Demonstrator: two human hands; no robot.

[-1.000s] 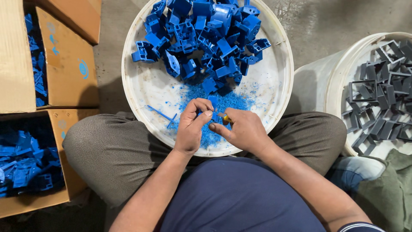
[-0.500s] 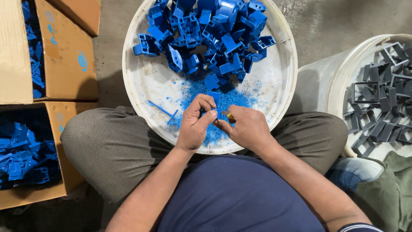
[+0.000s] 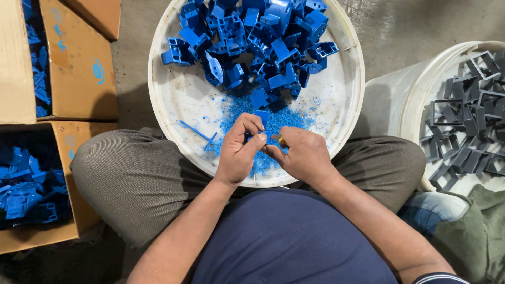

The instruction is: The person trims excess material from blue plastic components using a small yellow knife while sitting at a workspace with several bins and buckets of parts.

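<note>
My left hand (image 3: pixel 238 152) is pinched shut on a small blue plastic part (image 3: pixel 261 138); thumb and forefinger close on it from 9 o'clock, other fingers curled behind. Part shape mostly hidden by my fingers, so I can't call its long axis for sure. The visible sliver looks to run roughly 9-to-3, pointing at the other hand.

My right hand (image 3: pixel 304 156) is closed round a small tool with a yellowish handle (image 3: pixel 282 141). Only the handle end shows; blade or tip is hidden, can't tell its type. The tool end sits at 3 o'clock of the part, touching or just short of it, can't tell which.

Key relation: part lies between the two hands, left holds, right works. Both hands equally near, knuckles nearly meeting over the 6 o'clock edge of the white round tub (image 3: pixel 168 100) in my lap.

Directly under the hands: a patch of blue shavings (image 3: pixel 273 118) on the tub floor. At 12 o'clock, well apart from the grip, the pile of blue moulded parts (image 3: pixel 252 42). A loose blue sprue strip (image 3: pixel 197 134) lies at 9 o'clock of my left hand, near, not touching.

Outside the tub: cardboard box with blue parts (image 3: pixel 31 189) at 9 o'clock, white bucket of grey frames (image 3: pixel 468 121) at 3 o'clock.
</note>
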